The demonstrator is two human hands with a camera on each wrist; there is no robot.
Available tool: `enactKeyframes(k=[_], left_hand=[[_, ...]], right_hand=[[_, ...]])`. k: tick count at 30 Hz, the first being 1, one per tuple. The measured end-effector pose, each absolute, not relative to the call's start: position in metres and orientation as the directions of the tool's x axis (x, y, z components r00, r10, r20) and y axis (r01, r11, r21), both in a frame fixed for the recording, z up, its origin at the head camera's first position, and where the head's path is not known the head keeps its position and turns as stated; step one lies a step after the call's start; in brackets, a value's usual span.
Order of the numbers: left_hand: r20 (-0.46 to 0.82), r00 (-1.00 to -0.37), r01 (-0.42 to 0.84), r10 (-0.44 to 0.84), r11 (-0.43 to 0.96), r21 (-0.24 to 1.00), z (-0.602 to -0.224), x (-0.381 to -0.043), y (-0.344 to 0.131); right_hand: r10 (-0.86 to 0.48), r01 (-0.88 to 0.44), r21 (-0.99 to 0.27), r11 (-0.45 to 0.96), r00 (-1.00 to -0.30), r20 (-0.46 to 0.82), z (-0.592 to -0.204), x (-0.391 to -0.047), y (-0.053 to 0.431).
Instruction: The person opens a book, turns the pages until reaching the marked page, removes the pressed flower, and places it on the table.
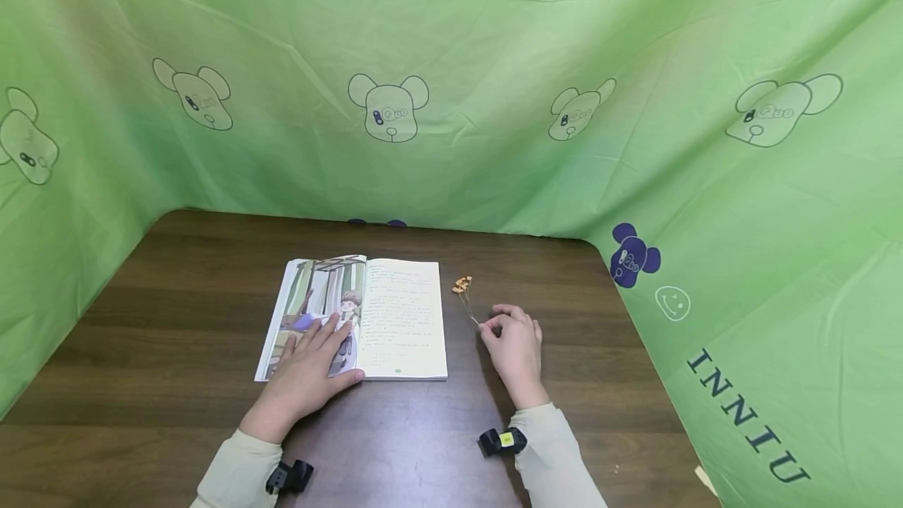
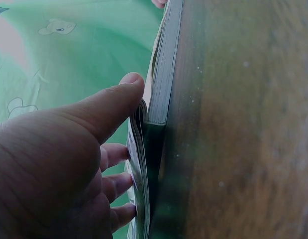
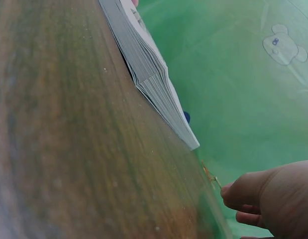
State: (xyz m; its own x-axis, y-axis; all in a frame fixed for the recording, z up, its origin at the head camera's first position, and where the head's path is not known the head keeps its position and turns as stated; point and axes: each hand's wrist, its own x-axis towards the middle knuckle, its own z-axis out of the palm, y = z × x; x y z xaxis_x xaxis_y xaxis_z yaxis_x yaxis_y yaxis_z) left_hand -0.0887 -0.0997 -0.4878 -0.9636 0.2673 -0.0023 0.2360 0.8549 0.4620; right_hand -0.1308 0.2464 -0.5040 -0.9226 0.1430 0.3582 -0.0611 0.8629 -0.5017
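An open book (image 1: 404, 320) lies on the table, with an illustrated left page and a printed right page. My left hand (image 1: 306, 371) rests on the left page with fingers spread, its thumb near the book's lower edge at the fold. In the left wrist view the left hand (image 2: 59, 149) presses the pages from above. To the right of the book, my right hand (image 1: 513, 347) pinches the stem end of a small dried flower sprig (image 1: 462, 288) with orange heads. The right wrist view shows the right hand (image 3: 273, 199) beside the book's thick page block (image 3: 144, 64).
The dark wooden table (image 1: 176, 296) carries the book and sprig. A green cloth (image 1: 480, 186) printed with bear heads hangs around the back and sides. Both wrists wear small black cameras, and a pale scrap (image 1: 705, 480) lies at the right table edge.
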Motion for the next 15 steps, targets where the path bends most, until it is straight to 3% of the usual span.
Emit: enactKeyframes(k=[15], left_hand=[[-0.003,-0.964,0.236,0.267,0.855,0.462,-0.4869,-0.0889,-0.0997]], right_hand=[[0.138,-0.028,-0.465,0.885,-0.938,0.319,-0.5105,-0.1315,0.2494]])
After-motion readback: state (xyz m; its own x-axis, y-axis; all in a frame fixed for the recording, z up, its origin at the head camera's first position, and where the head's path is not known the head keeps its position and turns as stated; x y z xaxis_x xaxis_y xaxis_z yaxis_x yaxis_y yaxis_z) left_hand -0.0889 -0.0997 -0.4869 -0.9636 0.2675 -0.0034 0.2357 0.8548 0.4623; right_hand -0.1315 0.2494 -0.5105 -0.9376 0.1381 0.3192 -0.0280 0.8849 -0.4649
